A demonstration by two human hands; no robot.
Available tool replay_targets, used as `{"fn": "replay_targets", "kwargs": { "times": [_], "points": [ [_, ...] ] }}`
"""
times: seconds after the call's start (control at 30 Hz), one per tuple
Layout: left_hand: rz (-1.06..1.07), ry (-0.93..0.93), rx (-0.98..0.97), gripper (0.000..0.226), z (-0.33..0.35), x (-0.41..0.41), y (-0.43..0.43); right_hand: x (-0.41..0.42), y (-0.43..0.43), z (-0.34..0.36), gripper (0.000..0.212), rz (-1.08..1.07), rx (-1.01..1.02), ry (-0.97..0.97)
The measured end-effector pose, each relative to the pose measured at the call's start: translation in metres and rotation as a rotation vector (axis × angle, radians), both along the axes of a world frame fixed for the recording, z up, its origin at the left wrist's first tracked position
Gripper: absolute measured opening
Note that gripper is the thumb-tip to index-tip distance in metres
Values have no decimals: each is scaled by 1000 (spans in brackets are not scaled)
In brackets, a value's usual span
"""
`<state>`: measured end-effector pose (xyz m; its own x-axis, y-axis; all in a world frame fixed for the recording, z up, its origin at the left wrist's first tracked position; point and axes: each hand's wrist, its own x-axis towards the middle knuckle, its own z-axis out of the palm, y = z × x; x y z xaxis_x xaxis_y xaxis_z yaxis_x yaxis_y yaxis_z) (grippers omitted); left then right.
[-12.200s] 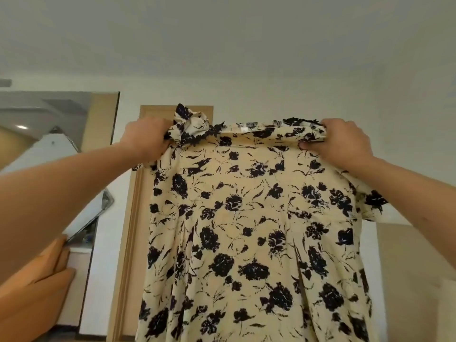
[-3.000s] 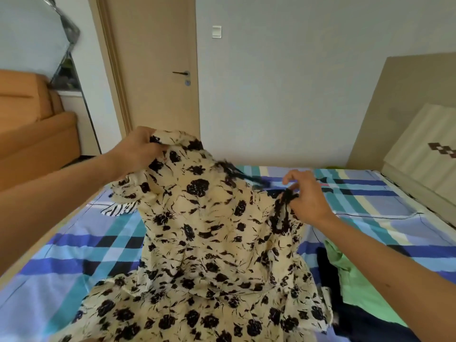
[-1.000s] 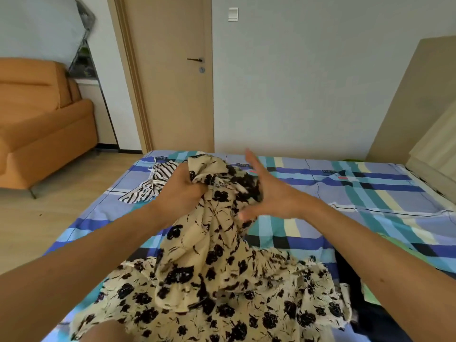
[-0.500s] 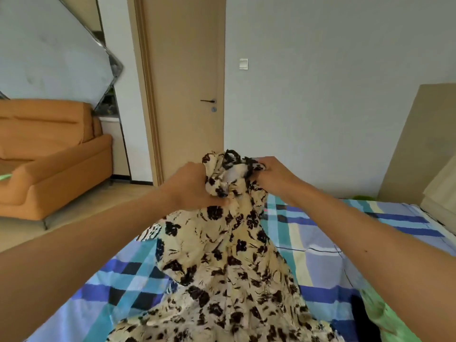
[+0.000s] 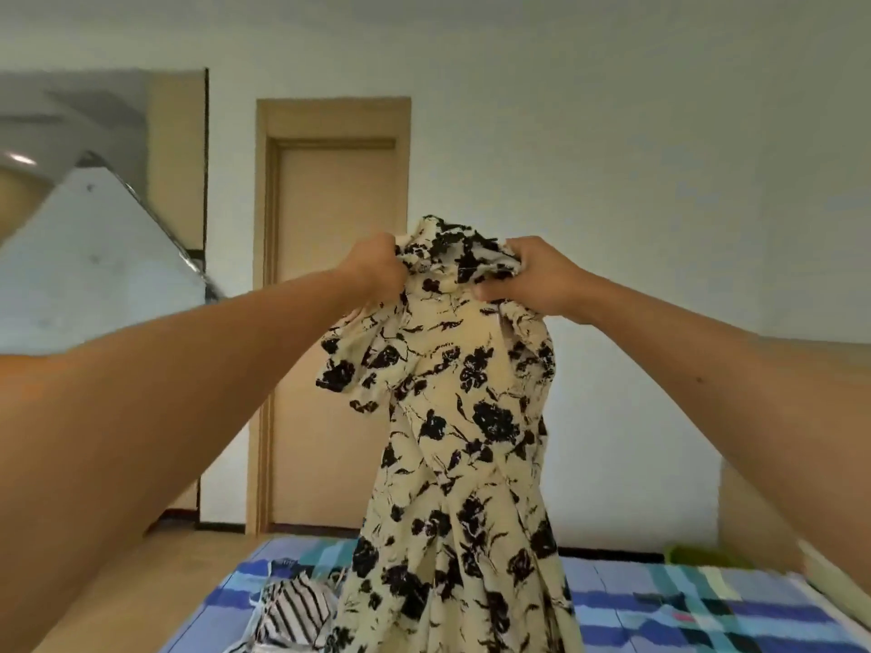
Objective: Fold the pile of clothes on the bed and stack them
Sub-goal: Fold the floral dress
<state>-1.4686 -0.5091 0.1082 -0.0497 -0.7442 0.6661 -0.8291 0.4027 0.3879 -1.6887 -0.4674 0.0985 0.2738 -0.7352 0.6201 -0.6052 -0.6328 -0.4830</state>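
Between the two raised hands, the top edge of the floral dress (image 5: 462, 440) is bunched. The left hand (image 5: 372, 271) grips the gathered cloth, fingers curled tight. The right hand (image 5: 542, 280) grips the other side, thumb beneath and fingers closed over the fabric. The hands sit close together. The dress hangs straight down below them; its hem runs out of view, so contact with the bed (image 5: 683, 615) cannot be told. One sleeve droops loose under the left hand. A striped garment (image 5: 294, 610) lies on the bed below the left forearm, just beside the hanging dress. Bed surface lies open below the right arm. Beyond the hands stands a closed door (image 5: 330, 322).
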Motion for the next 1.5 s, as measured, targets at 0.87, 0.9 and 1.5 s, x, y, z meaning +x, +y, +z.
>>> {"fn": "replay_targets", "kwargs": {
  "times": [0.87,0.9,1.5],
  "points": [
    [191,-377,-517,26,258,-23,69,-31,77,239,9,-374,-746,104],
    [68,-330,-439,31,260,-20,71,-35,80,239,13,-356,-735,102],
    [-324,-623,307,61,22,4,-54,-49,-34,38,34,-145,84,500]
  ]
}}
